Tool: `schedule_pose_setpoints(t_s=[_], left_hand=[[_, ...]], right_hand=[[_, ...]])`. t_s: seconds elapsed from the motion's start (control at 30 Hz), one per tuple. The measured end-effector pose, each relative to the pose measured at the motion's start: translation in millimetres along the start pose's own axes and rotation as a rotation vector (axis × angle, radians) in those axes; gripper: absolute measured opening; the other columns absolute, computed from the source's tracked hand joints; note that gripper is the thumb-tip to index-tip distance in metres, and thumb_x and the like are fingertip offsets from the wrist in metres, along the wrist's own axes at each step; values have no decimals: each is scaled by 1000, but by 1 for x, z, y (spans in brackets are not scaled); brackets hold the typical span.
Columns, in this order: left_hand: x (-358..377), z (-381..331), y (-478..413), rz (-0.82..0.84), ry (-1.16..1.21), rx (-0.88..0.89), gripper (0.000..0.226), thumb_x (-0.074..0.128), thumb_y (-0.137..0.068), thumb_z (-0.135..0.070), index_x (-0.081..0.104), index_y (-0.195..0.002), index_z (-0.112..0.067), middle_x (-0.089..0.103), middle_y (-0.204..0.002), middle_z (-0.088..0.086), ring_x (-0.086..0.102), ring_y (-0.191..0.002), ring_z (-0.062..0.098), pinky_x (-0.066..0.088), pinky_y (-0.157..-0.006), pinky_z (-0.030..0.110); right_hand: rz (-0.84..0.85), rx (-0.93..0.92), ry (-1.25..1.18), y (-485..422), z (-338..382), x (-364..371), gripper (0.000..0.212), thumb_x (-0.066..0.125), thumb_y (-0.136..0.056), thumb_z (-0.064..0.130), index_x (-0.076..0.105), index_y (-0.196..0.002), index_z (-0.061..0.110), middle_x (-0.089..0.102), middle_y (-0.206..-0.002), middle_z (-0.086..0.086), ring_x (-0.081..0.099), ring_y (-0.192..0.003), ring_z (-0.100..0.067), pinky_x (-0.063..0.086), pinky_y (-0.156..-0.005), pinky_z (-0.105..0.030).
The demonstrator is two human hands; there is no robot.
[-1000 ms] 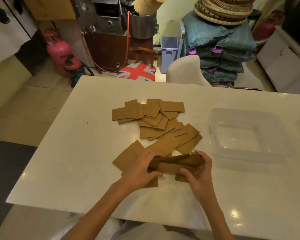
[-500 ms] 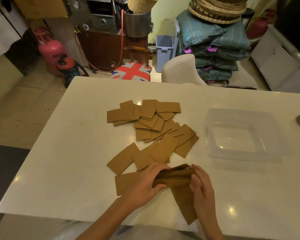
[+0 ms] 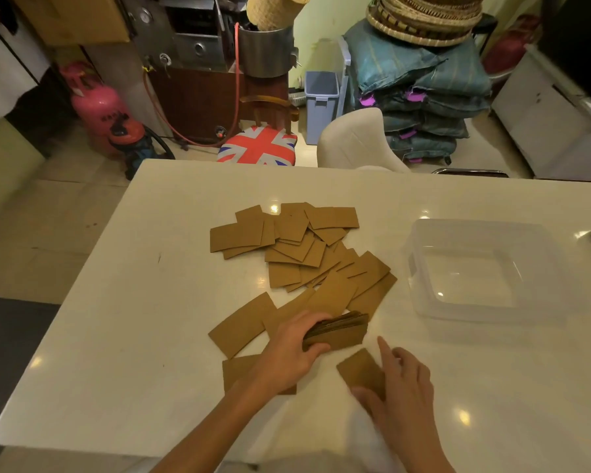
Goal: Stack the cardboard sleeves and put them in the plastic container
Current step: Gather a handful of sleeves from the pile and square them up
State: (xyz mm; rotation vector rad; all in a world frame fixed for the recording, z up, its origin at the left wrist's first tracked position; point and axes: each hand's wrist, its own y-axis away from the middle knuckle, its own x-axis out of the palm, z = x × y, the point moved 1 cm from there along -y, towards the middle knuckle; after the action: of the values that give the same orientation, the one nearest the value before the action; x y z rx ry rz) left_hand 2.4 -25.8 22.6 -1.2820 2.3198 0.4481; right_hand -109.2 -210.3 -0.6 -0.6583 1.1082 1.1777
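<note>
Cardboard sleeves scattered, overlapped, mid white table. Small stack clasped at 1 end by left hand, fingers curled round it. 1 loose sleeve touched by right hand, fingers slack and spread. Plastic container set right of pile, apart.
</note>
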Motion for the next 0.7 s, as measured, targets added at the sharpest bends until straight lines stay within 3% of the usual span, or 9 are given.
schedule_pose_setpoints(t_s=[0.1, 0.2, 0.3, 0.4, 0.5, 0.6, 0.7], left_hand=[[-2, 1, -3, 17, -5, -49, 42, 70, -90, -21, 56, -129, -30, 59, -119, -12, 48, -104, -14, 34, -85, -2], [-3, 3, -2, 20, 18, -85, 43, 70, -90, -23, 54, -129, -31, 57, -120, -13, 51, -104, -8, 36, -85, 0], [-5, 1, -1, 23, 52, -102, 42, 69, -90, -23, 54, -129, -33, 57, -116, -15, 52, -102, -5, 41, -82, 9], [-4, 1, 1, -5, 45, -106, 42, 68, -91, -23, 54, -130, -32, 54, -115, -16, 48, -101, -9, 39, -84, 10], [-5, 2, 3, 14, 44, -81, 42, 66, -93, -24, 51, -131, -33, 52, -117, -16, 45, -104, -15, 36, -85, 4], [-6, 1, 4, 45, 44, -64, 43, 64, -94, -23, 48, -133, -33, 50, -119, -15, 45, -105, -14, 39, -86, 5], [-3, 0, 3, 145, 5, 38, 50, 69, -91, -26, 48, -136, -28, 50, -123, -11, 48, -110, -3, 40, -94, 12]], right_hand=[[1, 2, -97, -28, 0, -15, 79, 72, -81, 45, 35, -149, 28, 52, -132, -3, 47, -115, -26, 39, -94, -39], [39, -24, -108, -38, -2, -20, 76, 72, -83, 44, 36, -148, 28, 53, -129, 0, 46, -116, -24, 39, -97, -39], [39, -32, -270, -35, -3, -27, 66, 71, -86, 21, 38, -139, 40, 45, -121, 5, 49, -110, -18, 45, -98, -37], [-43, -168, -374, -30, -1, -35, 62, 61, -90, 4, 41, -117, 55, 45, -111, 21, 53, -101, 1, 50, -86, -21], [-106, -207, -402, -29, -21, -42, 60, 62, -89, -2, 50, -110, 53, 51, -112, 32, 54, -104, 7, 48, -82, -12], [-146, -236, -413, -29, -35, -48, 55, 65, -86, -4, 59, -105, 48, 60, -107, 27, 59, -100, 1, 49, -82, -15], [-199, -497, -284, -30, 0, -43, 31, 58, -86, 15, 68, -104, 39, 66, -103, 27, 59, -96, 4, 44, -84, -20]])
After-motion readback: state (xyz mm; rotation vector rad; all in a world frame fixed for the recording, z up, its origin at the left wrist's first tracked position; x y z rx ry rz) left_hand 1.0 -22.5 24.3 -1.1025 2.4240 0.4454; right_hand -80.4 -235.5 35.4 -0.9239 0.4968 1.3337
